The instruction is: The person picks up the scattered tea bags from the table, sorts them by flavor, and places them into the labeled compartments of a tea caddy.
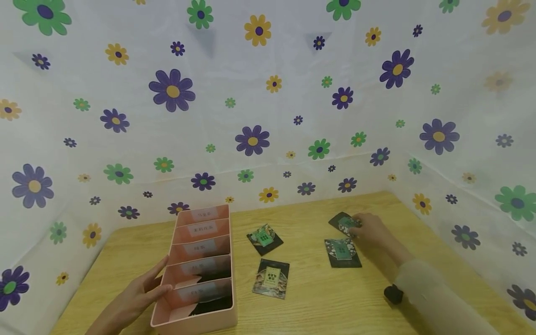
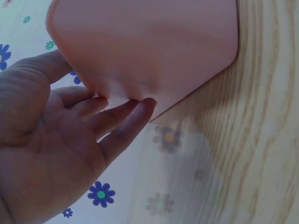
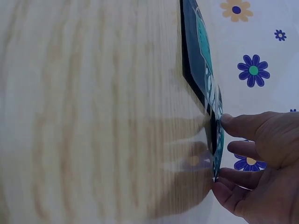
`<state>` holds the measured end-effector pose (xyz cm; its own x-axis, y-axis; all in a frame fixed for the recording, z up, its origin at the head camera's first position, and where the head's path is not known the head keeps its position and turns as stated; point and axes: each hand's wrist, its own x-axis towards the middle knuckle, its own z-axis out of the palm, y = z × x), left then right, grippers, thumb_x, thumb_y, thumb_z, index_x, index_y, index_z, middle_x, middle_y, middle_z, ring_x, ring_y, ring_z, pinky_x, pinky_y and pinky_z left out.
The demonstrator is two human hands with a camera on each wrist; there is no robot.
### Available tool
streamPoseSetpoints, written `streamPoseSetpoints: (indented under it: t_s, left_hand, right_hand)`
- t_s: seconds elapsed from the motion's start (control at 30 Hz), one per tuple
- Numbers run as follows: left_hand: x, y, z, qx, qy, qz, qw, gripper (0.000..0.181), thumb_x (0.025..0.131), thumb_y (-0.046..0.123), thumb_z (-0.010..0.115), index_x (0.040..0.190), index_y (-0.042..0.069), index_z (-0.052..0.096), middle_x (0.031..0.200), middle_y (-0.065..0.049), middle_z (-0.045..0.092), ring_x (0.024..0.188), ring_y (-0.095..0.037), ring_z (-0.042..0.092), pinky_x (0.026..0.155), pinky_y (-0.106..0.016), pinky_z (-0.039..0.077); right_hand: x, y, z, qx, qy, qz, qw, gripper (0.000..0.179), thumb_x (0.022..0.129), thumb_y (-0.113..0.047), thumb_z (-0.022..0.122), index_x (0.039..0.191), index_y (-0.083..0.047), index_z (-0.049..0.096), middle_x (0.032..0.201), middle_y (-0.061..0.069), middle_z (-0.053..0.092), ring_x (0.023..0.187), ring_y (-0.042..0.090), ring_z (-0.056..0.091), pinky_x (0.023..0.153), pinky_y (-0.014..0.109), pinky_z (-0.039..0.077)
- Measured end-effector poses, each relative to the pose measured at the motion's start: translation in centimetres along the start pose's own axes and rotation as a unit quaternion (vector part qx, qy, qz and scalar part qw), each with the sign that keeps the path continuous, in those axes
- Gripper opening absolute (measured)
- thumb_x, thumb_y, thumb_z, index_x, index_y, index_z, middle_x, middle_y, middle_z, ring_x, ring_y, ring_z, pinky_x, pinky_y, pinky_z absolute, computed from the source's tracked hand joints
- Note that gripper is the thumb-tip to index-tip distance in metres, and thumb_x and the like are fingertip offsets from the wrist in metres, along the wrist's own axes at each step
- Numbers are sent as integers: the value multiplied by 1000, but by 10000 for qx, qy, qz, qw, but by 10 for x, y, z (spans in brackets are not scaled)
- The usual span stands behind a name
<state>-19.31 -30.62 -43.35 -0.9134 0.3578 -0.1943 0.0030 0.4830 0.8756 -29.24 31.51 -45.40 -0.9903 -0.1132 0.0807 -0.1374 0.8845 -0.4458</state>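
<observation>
In the head view a long pink divided box (image 1: pixel 197 328) stands left of centre. My left hand (image 1: pixel 140 295) holds its left wall, thumb tip over the rim and fingers against the outside; the left wrist view shows fingertips on the pink wall (image 2: pixel 145 51). At the right my right hand (image 1: pixel 370 230) pinches the edge of a dark flat packet (image 1: pixel 341 222) with a green label. In the right wrist view that packet (image 3: pixel 198 51) bends up from the table between thumb and fingers. Just nearer lies another green-labelled packet (image 1: pixel 343 253), overlapped by the hand in this view.
Two more packets, one green-labelled (image 1: pixel 264 238) and one with a pale yellow label (image 1: pixel 271 279), lie right of the box. Its compartments carry white labels (image 1: pixel 204 228); dark shapes show in the front two. Flower-printed white sheeting (image 1: pixel 226 60) encloses the wooden table (image 1: pixel 305 298).
</observation>
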Motion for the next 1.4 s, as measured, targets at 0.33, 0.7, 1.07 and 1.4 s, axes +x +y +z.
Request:
streamPoseSetpoints:
  t_s: [0.33,0.7,1.07,1.4]
  left_hand:
    - [1,-2,0,-45,28,-63,10000,78,110,25,54,166,5,5,167,-32,7,147,-56,24,105,-48,50]
    - [0,-1,0,-27,6,-59,10000,78,110,27,54,166,4,4,167,-30,6,147,-56,23,107,-50,48]
    - [1,-1,0,-88,1,-112,9999,78,110,28,53,166,6,4,168,-28,5,148,-54,22,108,-47,48]
    - [0,-2,-1,-109,-84,-40,9999,78,110,25,53,166,6,2,167,-31,4,148,-56,21,105,-43,50]
  right_hand:
    - [9,-3,3,-645,-120,-415,9970,41,94,-10,73,124,17,63,120,35,66,113,53,61,99,63,48]
    - [16,-9,-5,-659,-656,-443,9947,41,93,4,64,133,12,61,132,33,61,125,54,55,106,63,43]
    - [21,-5,-3,-596,-756,-399,9946,40,91,8,64,131,9,62,130,32,62,121,51,58,104,63,45]
    - [16,-6,1,-193,-119,-106,9997,46,87,11,54,133,18,54,130,39,57,119,54,56,103,64,45]
